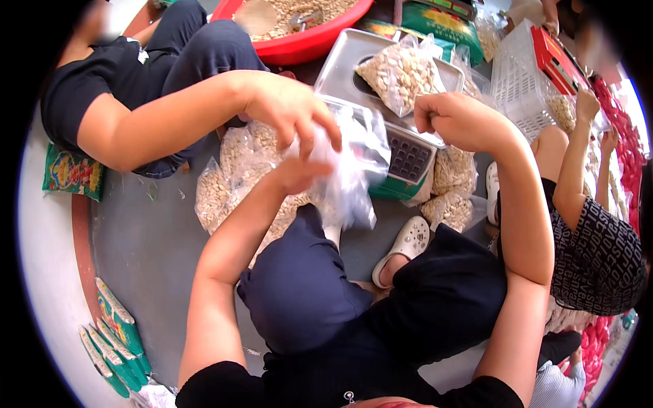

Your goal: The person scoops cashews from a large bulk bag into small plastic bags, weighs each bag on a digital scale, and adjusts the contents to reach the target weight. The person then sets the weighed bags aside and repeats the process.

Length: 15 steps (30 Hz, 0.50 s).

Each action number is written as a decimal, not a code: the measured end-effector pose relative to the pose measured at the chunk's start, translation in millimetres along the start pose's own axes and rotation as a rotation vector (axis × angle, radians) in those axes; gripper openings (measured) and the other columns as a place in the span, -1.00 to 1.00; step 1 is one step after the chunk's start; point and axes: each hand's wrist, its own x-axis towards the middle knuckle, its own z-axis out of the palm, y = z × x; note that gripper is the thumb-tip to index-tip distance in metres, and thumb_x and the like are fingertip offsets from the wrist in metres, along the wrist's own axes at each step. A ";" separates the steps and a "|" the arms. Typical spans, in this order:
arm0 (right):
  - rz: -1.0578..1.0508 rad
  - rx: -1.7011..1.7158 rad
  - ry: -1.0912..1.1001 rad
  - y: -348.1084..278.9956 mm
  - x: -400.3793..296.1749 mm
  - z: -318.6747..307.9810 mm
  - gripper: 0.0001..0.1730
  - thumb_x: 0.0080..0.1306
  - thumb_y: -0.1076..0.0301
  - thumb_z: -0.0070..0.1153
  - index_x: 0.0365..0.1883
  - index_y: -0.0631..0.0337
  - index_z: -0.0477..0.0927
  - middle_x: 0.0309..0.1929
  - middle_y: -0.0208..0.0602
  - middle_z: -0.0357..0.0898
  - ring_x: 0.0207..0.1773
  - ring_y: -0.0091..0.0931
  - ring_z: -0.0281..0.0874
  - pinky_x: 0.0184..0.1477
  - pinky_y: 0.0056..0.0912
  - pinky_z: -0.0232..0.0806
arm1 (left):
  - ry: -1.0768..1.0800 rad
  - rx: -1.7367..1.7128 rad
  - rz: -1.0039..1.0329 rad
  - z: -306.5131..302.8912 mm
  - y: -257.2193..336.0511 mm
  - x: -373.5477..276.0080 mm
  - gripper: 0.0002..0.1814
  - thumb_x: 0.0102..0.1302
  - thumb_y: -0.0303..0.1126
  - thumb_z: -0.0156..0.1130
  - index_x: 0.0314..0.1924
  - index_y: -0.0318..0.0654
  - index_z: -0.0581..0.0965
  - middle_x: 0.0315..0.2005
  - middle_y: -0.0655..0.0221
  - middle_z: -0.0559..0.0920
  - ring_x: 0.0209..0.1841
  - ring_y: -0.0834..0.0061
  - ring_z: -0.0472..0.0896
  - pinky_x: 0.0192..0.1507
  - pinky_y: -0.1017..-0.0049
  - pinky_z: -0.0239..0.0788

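Observation:
Over the front of an electronic scale, my right hand (451, 120) has its fingers curled beside a clear plastic bag of pale beans or nuts (403, 74). That bag rests on the scale's metal pan (349, 56); whether my fingers touch it, I cannot tell. My left hand (303, 173) is at the edge of blurred clear plastic bags (352, 168), its grip unclear. Another person's hand (293, 112) reaches in just above it, by the same plastic. The scale's keypad (410, 155) faces me.
Filled clear bags (234, 153) lie on the floor at left, more (451, 209) right of the scale. A red tub (306, 48) of loose pale pieces stands beyond. A white plastic crate (520, 84) is at upper right. People sit at both sides. Green packets (122, 326) stand at lower left.

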 end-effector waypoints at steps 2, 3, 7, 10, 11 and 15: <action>0.103 0.087 -0.159 4.4 -10.1 9.9 -0.79 0.15 0.50 -0.13 -0.34 0.22 0.57 -0.45 -0.32 0.59 -0.39 -0.49 0.53 -0.31 -0.35 0.36 | -0.128 0.139 -0.195 42.1 -1.6 -18.6 -0.37 0.22 -0.41 0.35 0.28 -0.40 0.40 0.11 0.18 0.59 0.17 0.34 0.54 0.28 0.33 0.31; 0.110 0.107 -0.227 -1.1 -9.9 11.6 -0.80 0.16 0.50 -0.12 -0.34 0.20 0.57 -0.45 -0.35 0.58 -0.40 -0.53 0.52 -0.33 -0.36 0.35 | -0.277 0.377 -0.455 -1.3 -50.0 -22.1 -0.46 0.23 -0.42 0.34 0.22 -0.36 0.49 0.13 0.23 0.59 0.17 0.41 0.53 0.29 0.40 0.27; 0.123 0.046 -0.356 40.7 -10.2 51.5 -0.76 0.18 0.48 -0.05 -0.27 0.18 0.64 -0.37 -0.26 0.65 -0.25 -0.38 0.60 -0.18 -0.30 0.40 | -0.186 0.160 -0.940 33.7 -110.5 9.9 -0.56 0.24 -0.33 0.35 0.11 -0.32 0.56 -0.05 0.36 0.66 -0.02 0.48 0.60 0.08 0.39 0.41; 0.160 -0.058 -0.522 62.9 -7.2 85.8 -0.70 0.18 0.47 -0.06 -0.21 0.15 0.68 -0.23 -0.16 0.69 -0.07 -0.23 0.62 -0.04 -0.21 0.40 | -0.148 0.389 -0.664 40.8 -108.4 -0.3 -0.48 0.16 -0.12 0.41 -0.01 -0.35 0.56 -0.21 0.30 0.65 -0.19 0.33 0.64 -0.08 0.25 0.45; 0.149 -0.051 -0.579 70.2 -6.8 95.2 -0.71 0.18 0.47 -0.06 -0.22 0.15 0.69 -0.22 -0.17 0.69 -0.06 -0.22 0.61 0.00 -0.21 0.39 | -0.207 0.603 -0.505 34.6 -113.5 0.4 -0.44 0.14 -0.06 0.42 -0.03 -0.36 0.55 -0.24 0.27 0.64 -0.22 0.28 0.65 -0.12 0.21 0.46; 0.114 -0.060 -0.621 79.1 -3.7 122.4 -0.72 0.13 0.46 -0.05 -0.30 0.13 0.71 -0.26 -0.15 0.70 -0.08 -0.19 0.62 -0.03 -0.18 0.42 | -0.101 1.494 -0.570 27.2 -155.4 29.4 -0.06 -0.10 0.17 0.47 0.10 -0.46 0.45 -0.23 -0.07 0.66 -0.12 -0.04 0.63 -0.08 0.14 0.48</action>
